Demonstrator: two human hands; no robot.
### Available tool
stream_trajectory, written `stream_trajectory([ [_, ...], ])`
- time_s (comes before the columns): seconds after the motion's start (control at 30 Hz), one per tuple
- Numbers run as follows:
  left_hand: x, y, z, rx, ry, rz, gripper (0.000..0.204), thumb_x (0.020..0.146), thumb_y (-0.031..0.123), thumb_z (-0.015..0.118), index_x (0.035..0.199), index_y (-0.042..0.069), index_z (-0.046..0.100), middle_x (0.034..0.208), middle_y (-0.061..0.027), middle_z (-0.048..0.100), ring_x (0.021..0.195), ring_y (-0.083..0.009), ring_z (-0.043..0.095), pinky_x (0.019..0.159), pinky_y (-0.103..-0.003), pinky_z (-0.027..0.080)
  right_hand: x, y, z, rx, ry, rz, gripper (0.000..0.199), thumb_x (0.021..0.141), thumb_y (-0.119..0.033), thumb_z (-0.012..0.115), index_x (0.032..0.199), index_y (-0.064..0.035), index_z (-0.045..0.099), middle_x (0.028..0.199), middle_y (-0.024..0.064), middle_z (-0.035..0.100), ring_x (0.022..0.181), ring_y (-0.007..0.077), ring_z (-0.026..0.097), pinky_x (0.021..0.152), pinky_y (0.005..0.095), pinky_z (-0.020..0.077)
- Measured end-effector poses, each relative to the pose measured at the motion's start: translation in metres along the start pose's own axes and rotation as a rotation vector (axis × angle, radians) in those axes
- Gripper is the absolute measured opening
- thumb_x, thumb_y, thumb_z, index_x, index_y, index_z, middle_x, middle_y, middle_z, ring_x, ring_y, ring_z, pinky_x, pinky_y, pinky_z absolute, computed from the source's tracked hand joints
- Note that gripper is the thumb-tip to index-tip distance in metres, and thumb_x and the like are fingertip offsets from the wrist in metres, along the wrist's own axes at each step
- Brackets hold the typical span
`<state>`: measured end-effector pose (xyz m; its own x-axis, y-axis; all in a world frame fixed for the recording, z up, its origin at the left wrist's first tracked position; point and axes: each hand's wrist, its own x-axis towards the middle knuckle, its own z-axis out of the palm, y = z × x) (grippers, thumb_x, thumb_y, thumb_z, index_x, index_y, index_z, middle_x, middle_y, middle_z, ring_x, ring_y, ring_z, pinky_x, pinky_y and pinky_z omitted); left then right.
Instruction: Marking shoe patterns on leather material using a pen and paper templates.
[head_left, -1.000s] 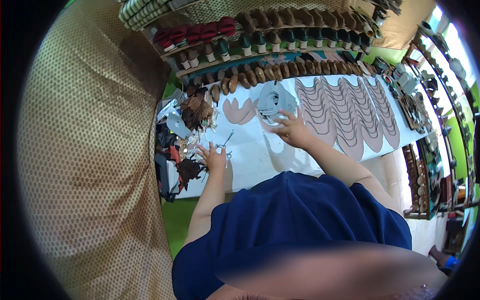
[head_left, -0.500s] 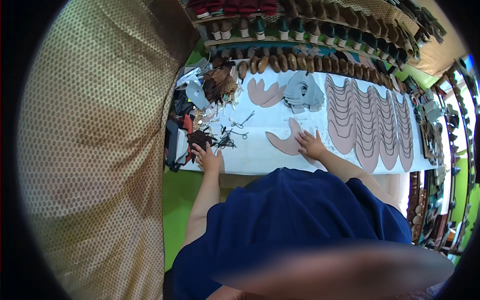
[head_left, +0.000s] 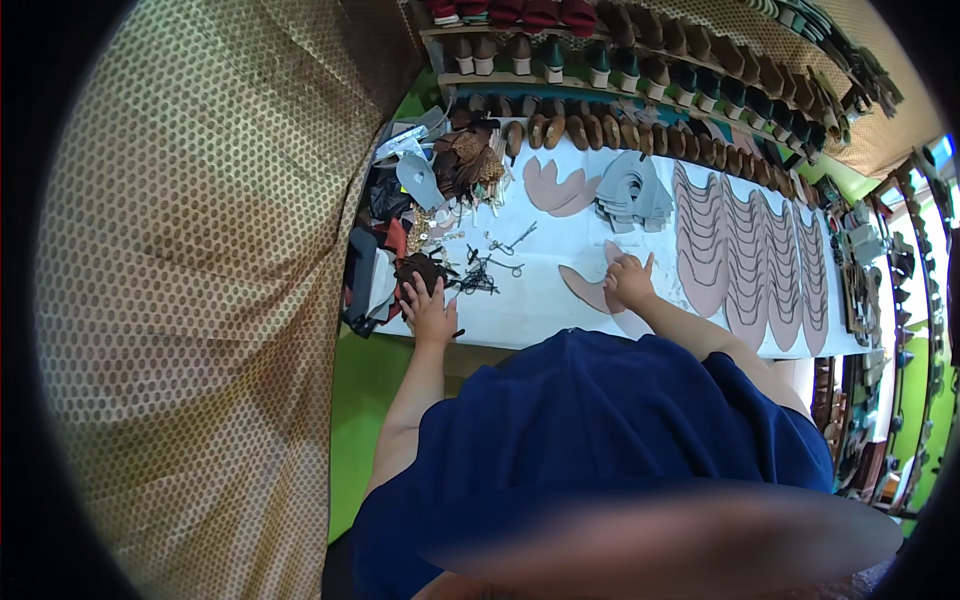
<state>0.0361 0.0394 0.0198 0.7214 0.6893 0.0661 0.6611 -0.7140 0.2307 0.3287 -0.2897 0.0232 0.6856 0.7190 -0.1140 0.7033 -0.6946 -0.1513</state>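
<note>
My left hand (head_left: 432, 314) rests at the near left of the table, its fingers spread over the edge of a dark brown bundle (head_left: 420, 267). Black-handled scissors (head_left: 512, 238) and a tangle of small black pieces (head_left: 478, 277) lie just right of it. My right hand (head_left: 630, 284) has its fingers bent down and gathered on a crescent-shaped pinkish cut piece (head_left: 582, 287), one finger sticking out. The hand hides part of this piece, and a paler pink part shows below it. Farther back are more pinkish cut pieces (head_left: 556, 192) and a stack of grey ones (head_left: 633, 195).
Rows of pinkish pieces with dark curved edges (head_left: 748, 255) cover the table's right. Brown shoe-shaped forms (head_left: 611, 132) line its back, below shelves of heeled shoes (head_left: 600, 62). Scraps (head_left: 418, 180) pile up at the left, beside a patterned curtain (head_left: 220, 250).
My right hand has gone from lying flat and spread to fingers curled on the pinkish piece. My left fingers now reach onto the dark bundle. The whole view has shifted slightly.
</note>
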Motion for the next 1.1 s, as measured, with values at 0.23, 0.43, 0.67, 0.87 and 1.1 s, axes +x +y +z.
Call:
stream_trajectory([
  [0.23, 0.007, -0.028, 0.01, -0.005, 0.001, 0.023, 0.075, 0.088, 0.039, 0.058, 0.153, 0.016, 0.028, 0.163, -0.0191, 0.007, 0.148, -0.0445, 0.006, 0.116, -0.061, 0.007, 0.048, -0.078, -0.001, 0.158, 0.046, -0.03, 0.024, 0.083, -0.035, 0.066, 0.1, -0.0203, 0.074, 0.133, 0.004, 0.056, 0.136, 0.0283, 0.04, 0.108, 0.0755, 0.0122],
  [0.43, 0.001, -0.045, 0.031, 0.061, 0.03, 0.126, 0.092, 0.084, 0.061, 0.051, 0.155, 0.011, 0.02, 0.163, -0.0147, 0.01, 0.149, -0.0388, 0.01, 0.114, -0.066, 0.007, 0.095, -0.154, 0.022, 0.261, -0.02, -0.125, 0.019, 0.08, -0.035, 0.068, 0.094, -0.0234, 0.076, 0.135, 0.0037, 0.055, 0.139, 0.028, 0.035, 0.108, 0.0771, 0.0088],
  [0.67, 0.004, -0.044, 0.022, 0.001, -0.044, 0.178, 0.092, 0.087, 0.065, 0.044, 0.156, 0.009, 0.019, 0.163, -0.0159, 0.011, 0.149, -0.0404, 0.008, 0.114, -0.066, 0.005, 0.119, -0.178, 0.035, 0.169, 0.104, -0.163, 0.013, 0.076, -0.027, 0.072, 0.088, -0.0219, 0.076, 0.132, 0.0016, 0.057, 0.138, 0.0295, 0.037, 0.107, 0.0776, 0.0099],
  [0.87, 0.004, -0.047, 0.018, 0.003, -0.066, 0.184, 0.091, 0.087, 0.064, 0.046, 0.156, 0.01, 0.02, 0.163, -0.0145, 0.011, 0.15, -0.0391, 0.006, 0.114, -0.065, 0.003, 0.12, -0.143, 0.03, 0.189, 0.188, -0.086, 0.009, 0.076, -0.021, 0.072, 0.085, -0.0223, 0.075, 0.128, -0.0026, 0.059, 0.137, 0.0309, 0.038, 0.105, 0.0776, 0.0144],
  [1.1, 0.004, -0.047, 0.018, -0.024, -0.059, 0.188, 0.09, 0.086, 0.062, 0.048, 0.155, 0.011, 0.022, 0.163, -0.0126, 0.013, 0.15, -0.0377, 0.006, 0.114, -0.065, 0.001, 0.149, -0.202, 0.023, 0.238, 0.084, -0.145, 0.012, 0.079, -0.03, 0.073, 0.089, -0.0251, 0.077, 0.132, 0.0017, 0.057, 0.139, 0.0308, 0.035, 0.107, 0.0777, 0.0113],
])
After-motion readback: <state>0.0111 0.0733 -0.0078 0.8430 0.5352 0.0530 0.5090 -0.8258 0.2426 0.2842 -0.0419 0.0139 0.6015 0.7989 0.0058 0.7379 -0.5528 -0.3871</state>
